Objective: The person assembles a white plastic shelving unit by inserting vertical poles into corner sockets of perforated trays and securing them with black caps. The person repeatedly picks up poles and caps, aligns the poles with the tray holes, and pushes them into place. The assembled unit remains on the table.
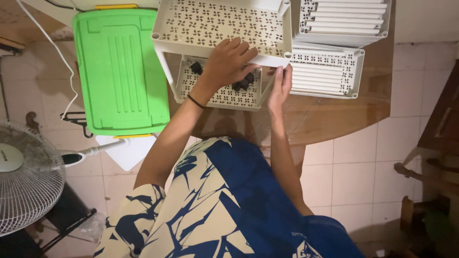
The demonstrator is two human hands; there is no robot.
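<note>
Presently, head view: left hand lies flat, fingers together, atop the upper shelf tray. Right hand pinches that tray's near-right corner, directly beside it. Tray's long axis runs left-right across the surface; lower tray lies beneath.

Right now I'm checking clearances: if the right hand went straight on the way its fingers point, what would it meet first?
The right hand points up toward the front edge of the upper perforated shelf; its fingertips seem already at it, though depth is unclear.
</note>
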